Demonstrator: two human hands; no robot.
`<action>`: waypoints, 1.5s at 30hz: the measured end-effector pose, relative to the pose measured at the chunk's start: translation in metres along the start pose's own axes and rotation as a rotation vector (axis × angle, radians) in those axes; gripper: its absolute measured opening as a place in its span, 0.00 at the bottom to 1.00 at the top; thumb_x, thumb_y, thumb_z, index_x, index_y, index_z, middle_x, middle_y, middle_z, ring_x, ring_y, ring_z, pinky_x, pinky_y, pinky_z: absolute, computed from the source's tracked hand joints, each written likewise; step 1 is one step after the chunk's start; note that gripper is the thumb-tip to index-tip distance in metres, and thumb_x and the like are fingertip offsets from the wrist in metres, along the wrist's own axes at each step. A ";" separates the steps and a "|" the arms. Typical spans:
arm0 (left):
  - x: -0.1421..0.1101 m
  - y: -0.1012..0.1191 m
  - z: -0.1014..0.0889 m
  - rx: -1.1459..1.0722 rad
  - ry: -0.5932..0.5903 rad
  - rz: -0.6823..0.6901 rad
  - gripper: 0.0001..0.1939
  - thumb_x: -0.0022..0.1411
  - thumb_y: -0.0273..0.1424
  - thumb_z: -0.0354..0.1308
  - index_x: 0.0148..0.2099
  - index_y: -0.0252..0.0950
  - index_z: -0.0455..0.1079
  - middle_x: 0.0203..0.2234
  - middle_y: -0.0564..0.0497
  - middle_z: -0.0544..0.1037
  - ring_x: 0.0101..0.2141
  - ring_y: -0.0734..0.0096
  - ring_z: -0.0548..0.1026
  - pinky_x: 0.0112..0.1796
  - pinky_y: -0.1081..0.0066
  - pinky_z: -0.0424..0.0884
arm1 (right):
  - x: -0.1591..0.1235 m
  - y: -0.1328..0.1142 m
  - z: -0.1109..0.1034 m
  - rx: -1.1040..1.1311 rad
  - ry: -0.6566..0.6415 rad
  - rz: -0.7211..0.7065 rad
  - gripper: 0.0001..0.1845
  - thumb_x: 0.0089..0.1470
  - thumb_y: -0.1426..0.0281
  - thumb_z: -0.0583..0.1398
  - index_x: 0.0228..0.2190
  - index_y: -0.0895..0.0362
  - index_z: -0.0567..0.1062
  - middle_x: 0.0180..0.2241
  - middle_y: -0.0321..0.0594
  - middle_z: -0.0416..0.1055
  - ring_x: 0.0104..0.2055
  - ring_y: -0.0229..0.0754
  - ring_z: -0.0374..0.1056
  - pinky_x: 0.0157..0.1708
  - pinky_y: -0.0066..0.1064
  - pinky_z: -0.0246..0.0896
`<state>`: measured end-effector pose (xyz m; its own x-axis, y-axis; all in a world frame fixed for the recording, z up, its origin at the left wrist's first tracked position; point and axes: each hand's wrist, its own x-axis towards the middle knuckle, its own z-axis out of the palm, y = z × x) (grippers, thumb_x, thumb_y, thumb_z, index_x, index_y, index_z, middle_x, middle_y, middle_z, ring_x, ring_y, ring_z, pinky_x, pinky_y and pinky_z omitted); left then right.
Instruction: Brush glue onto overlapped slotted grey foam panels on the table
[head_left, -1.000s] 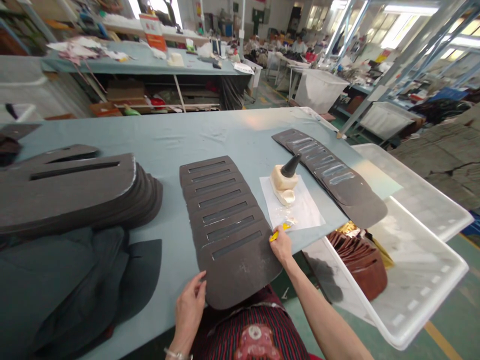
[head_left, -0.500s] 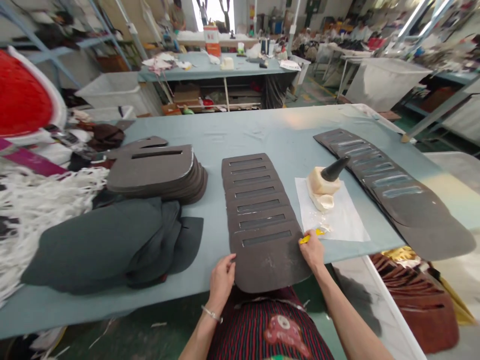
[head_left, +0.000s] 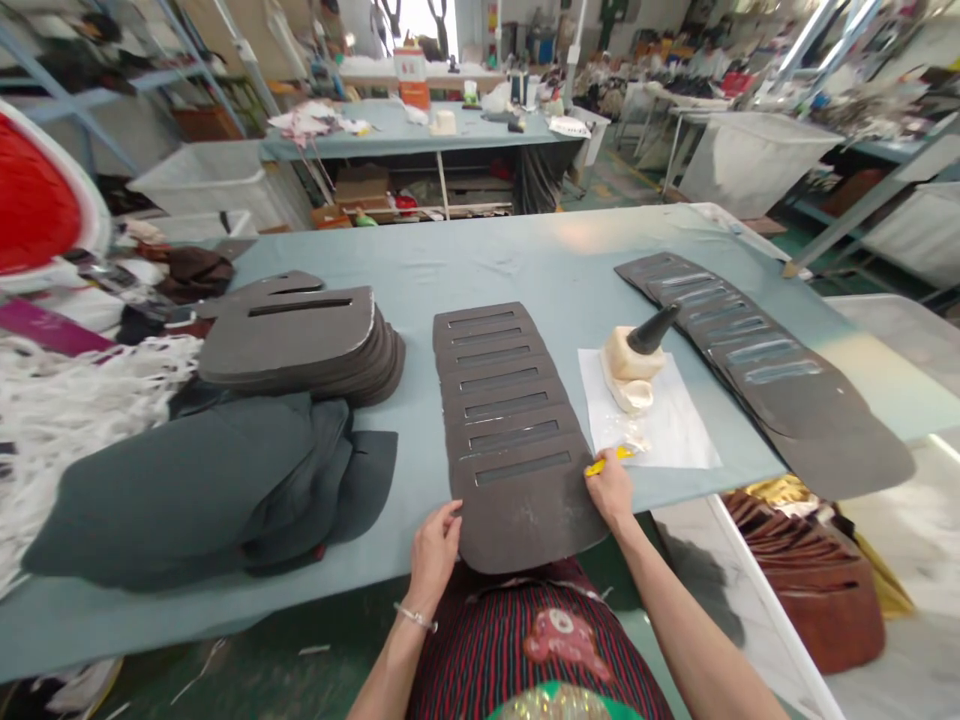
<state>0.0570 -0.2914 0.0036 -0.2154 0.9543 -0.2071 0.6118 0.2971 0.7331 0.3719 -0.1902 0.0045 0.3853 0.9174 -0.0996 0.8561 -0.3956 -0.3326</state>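
Fingers [head_left: 602, 481] on yellow tool [head_left: 606, 466] — unchanged

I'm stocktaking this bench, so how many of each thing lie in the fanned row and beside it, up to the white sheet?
Slotted dark foam panels: 7
Yellow-handled tool: 1
Cream bottle with black nozzle: 1
White paper sheet: 1
Total: 10

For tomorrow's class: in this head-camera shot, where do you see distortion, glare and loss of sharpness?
In the head view, the wide lens bends the steel shelving at the frame edge; glare leaves a pale patch on the blue-grey table cover; the back window is blown out; the far workshop is soft, the left hand fairly sharp.
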 end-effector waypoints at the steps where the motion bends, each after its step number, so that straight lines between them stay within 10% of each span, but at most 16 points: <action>1: 0.000 0.000 0.000 0.004 -0.002 0.000 0.19 0.60 0.36 0.48 0.50 0.39 0.71 0.34 0.48 0.78 0.34 0.68 0.76 0.39 0.66 0.70 | 0.000 0.000 0.000 0.006 0.003 -0.001 0.11 0.52 0.73 0.58 0.39 0.58 0.68 0.26 0.35 0.65 0.27 0.36 0.59 0.28 0.28 0.42; 20: 0.001 0.008 0.003 0.255 0.236 0.267 0.14 0.61 0.33 0.49 0.47 0.37 0.69 0.40 0.45 0.69 0.42 0.61 0.69 0.45 0.60 0.67 | -0.016 -0.016 -0.034 -0.133 0.123 -0.281 0.12 0.59 0.63 0.55 0.41 0.57 0.70 0.34 0.45 0.67 0.40 0.46 0.61 0.36 0.30 0.52; 25: 0.002 0.017 0.007 0.315 0.205 0.331 0.16 0.60 0.33 0.51 0.50 0.37 0.65 0.45 0.43 0.71 0.47 0.58 0.67 0.47 0.57 0.64 | -0.039 -0.056 -0.042 0.232 0.064 -0.461 0.19 0.62 0.61 0.50 0.49 0.55 0.69 0.38 0.45 0.69 0.40 0.43 0.65 0.40 0.31 0.58; 33: -0.001 0.019 0.015 0.421 0.183 0.326 0.15 0.62 0.32 0.49 0.50 0.37 0.66 0.44 0.43 0.72 0.46 0.59 0.68 0.45 0.60 0.63 | -0.092 -0.142 0.003 0.690 -0.222 -0.631 0.09 0.55 0.69 0.55 0.33 0.53 0.75 0.33 0.36 0.74 0.36 0.38 0.69 0.39 0.27 0.61; 45: -0.004 0.025 0.018 0.494 0.194 0.285 0.15 0.62 0.35 0.49 0.49 0.36 0.66 0.43 0.43 0.72 0.45 0.58 0.68 0.43 0.62 0.62 | -0.008 -0.029 -0.033 0.405 0.039 -0.308 0.12 0.55 0.63 0.53 0.30 0.55 0.74 0.29 0.39 0.72 0.31 0.39 0.65 0.35 0.29 0.59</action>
<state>0.0868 -0.2872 0.0106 -0.0976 0.9892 0.1093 0.9372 0.0544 0.3446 0.3551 -0.1879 0.0459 0.1559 0.9834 0.0929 0.7324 -0.0520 -0.6789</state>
